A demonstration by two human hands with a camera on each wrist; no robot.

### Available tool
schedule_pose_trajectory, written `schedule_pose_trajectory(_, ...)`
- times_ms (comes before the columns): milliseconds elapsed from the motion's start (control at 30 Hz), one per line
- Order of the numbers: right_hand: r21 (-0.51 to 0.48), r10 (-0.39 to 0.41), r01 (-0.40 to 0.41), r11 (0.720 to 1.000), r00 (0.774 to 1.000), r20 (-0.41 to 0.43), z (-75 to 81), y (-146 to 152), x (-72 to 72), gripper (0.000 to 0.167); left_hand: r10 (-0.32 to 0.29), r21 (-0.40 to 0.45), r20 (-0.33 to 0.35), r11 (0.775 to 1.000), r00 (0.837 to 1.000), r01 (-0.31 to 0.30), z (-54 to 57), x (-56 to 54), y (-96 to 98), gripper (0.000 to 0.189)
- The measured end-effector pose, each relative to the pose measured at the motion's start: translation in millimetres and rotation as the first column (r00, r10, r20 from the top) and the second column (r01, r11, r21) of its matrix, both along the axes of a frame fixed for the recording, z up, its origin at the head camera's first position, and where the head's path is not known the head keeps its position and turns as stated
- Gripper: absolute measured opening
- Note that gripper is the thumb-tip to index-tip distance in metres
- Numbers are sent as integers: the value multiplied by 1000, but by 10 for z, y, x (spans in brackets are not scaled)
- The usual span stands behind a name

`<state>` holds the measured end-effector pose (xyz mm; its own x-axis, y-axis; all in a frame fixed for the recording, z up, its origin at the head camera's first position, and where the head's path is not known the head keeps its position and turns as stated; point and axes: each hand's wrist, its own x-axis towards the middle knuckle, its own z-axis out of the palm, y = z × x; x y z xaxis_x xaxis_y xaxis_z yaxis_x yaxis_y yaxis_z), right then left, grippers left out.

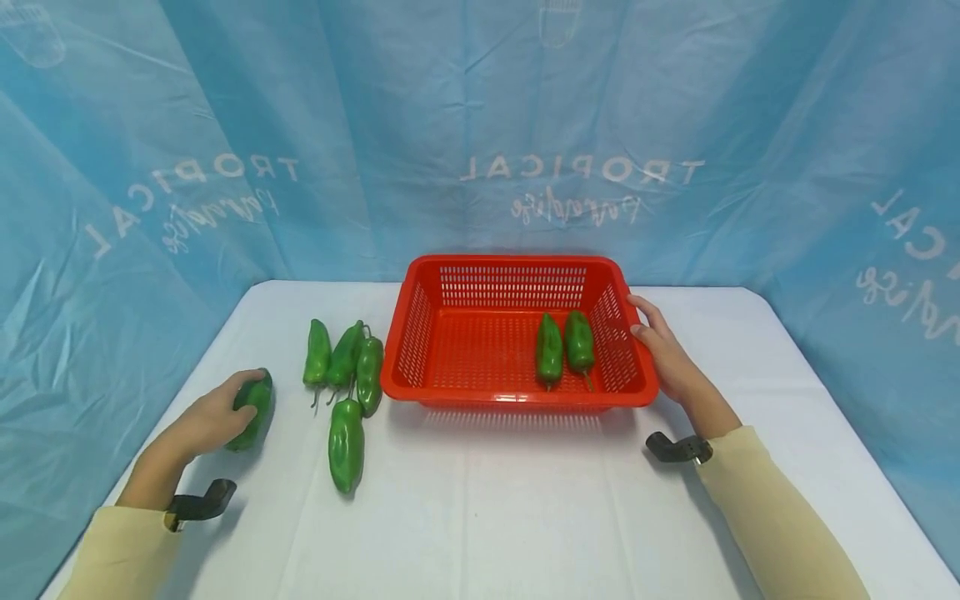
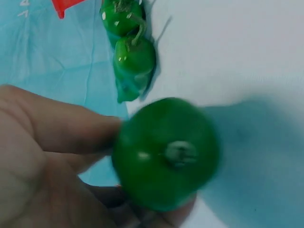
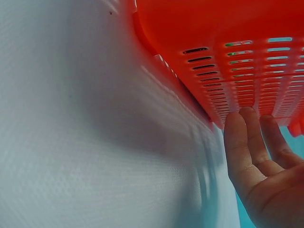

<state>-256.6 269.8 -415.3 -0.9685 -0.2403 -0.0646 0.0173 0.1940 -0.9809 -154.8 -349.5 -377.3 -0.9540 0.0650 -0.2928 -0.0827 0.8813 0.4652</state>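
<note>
At the left of the table, my left hand (image 1: pixel 208 419) grips a green pepper (image 1: pixel 258 408), thumb on one side and fingers on the other. The left wrist view shows that pepper (image 2: pixel 156 123) from its stem end, slightly blurred. My right hand (image 1: pixel 675 362) touches the right side of a red plastic basket (image 1: pixel 517 397). In the right wrist view, fairly straight fingers (image 3: pixel 236 142) rest against the slotted basket wall (image 3: pixel 204 28); the thumb is hidden there. Inside the basket, toward its right, lie two green peppers, one left (image 1: pixel 550 346) and one right (image 1: pixel 579 337).
Between my left hand and the basket lie three green peppers side by side, the middle one (image 1: pixel 344 357) among them. Another pepper (image 1: pixel 347 446) lies nearer to me. Blue printed sheets (image 1: pixel 465 100) hang around the white table (image 1: pixel 510 508).
</note>
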Motion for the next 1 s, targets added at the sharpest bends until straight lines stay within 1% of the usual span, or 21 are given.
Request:
schedule_pose_trajectory(100, -5, 4, -4, 1000, 1000, -6, 2, 5, -5, 60, 16, 46, -83, 999, 996, -12, 34, -2, -18, 56)
schedule_pose_trajectory(167, -9, 6, -6, 1000, 1000, -9, 2, 9, -3, 59, 37, 83, -152, 996, 988, -25, 65, -2, -14, 55)
schedule_pose_trajectory(233, -10, 8, -8, 1000, 1000, -7, -1, 16, -2, 59, 67, 119, -238, 992, 969, -40, 101, 3, 1, 54)
schedule_pose_trajectory(300, -7, 9, -9, 1000, 1000, -7, -8, 17, -2, 59, 105, 155, -321, 986, 941, -57, 140, 8, 22, 53)
schedule_pose_trajectory(367, -7, 9, -9, 1000, 1000, -8, -21, 20, -6, 59, 137, 196, -378, 978, 916, -66, 176, 18, 42, 53)
schedule_pose_trajectory(400, -9, 9, -9, 1000, 1000, -8, -29, 23, -9, 59, 152, 212, -391, 975, 908, -72, 194, 22, 52, 54)
schedule_pose_trajectory(433, -10, 9, -9, 1000, 1000, -11, -36, 24, -10, 59, 162, 229, -397, 971, 904, -73, 216, 28, 64, 55)
schedule_pose_trajectory(600, -15, 13, -13, 1000, 1000, -18, -53, 34, -10, 59, 193, 341, -378, 938, 905, -58, 301, 48, 102, 62)
schedule_pose_trajectory(700, -6, 10, -11, 1000, 1000, -14, -49, 31, -11, 59, 190, 392, -398, 920, 897, -21, 354, 61, 141, 62)
schedule_pose_trajectory(867, -8, 11, -11, 1000, 1000, -13, -40, 12, -5, 59, 170, 433, -443, 900, 880, 45, 417, 71, 228, 60)
schedule_pose_trajectory(1000, -14, 12, -12, 1000, 1000, -16, -36, 2, -1, 59, 160, 442, -471, 894, 868, 76, 439, 72, 272, 60)
